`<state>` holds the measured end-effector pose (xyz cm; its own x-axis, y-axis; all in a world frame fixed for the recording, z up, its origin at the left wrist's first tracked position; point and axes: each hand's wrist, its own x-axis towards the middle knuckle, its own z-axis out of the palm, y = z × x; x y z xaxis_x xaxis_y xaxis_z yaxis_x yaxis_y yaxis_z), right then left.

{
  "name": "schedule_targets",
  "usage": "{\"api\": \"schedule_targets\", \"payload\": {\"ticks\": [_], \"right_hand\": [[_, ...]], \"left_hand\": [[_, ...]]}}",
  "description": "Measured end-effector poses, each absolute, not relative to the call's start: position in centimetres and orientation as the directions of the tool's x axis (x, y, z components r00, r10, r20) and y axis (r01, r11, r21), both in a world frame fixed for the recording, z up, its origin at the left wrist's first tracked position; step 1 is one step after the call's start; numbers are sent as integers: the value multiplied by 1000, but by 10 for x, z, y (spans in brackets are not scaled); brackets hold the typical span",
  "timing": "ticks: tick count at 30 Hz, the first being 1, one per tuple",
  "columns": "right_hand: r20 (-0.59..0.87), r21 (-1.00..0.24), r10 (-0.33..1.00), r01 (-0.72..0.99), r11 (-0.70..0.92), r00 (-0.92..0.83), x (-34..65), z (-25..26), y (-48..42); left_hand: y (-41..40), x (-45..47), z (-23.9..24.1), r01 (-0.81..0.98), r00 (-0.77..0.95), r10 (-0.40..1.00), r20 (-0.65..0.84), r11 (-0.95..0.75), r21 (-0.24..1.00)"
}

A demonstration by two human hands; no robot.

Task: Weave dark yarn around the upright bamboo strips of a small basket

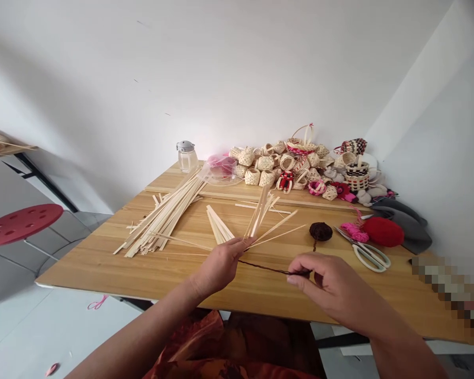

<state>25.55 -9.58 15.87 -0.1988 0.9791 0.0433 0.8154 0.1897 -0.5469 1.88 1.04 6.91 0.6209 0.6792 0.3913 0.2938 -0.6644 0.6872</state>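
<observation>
My left hand (223, 265) is closed round the middle of a fan of pale bamboo strips (220, 226), whose ends spread out on both sides of the fingers. A dark brown yarn strand (264, 267) runs taut from there to my right hand (324, 276). The thumb and fingers of that hand pinch the strand above the table. Behind my right hand lies a ball of dark brown yarn (321, 231), with a strand leading down toward the fingers. Where the yarn meets the strips is partly hidden by my left fingers.
Loose strips (169, 216) lie in a pile at the left of the wooden table (102, 263). Small woven baskets (265, 163) crowd the back beside a lidded glass jar (187, 158). Scissors (365, 252) and red yarn (383, 231) are at the right. A red stool (21, 223) stands at far left.
</observation>
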Motion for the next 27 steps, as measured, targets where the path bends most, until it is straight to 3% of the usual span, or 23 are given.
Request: {"api": "schedule_targets", "payload": {"ticks": [7,14,18,23,27], "right_hand": [[301,-443,931,834,330,-208,267,180,-114],[491,-394,860,846,359,-136,280,187,-114],[455,-475,891,845,245,-3,297,181,-104],[258,-665,960,741,92,113,320,155,-75],[196,-647,965,762,-5,173,332,122,-50]], "left_hand": [[6,22,72,310,764,589,263,-693,651],[10,27,47,437,734,641,224,-699,566],[12,25,48,421,727,636,260,-711,563],[12,14,60,426,657,692,299,-668,611],[13,6,64,395,601,750,275,-579,713]]}}
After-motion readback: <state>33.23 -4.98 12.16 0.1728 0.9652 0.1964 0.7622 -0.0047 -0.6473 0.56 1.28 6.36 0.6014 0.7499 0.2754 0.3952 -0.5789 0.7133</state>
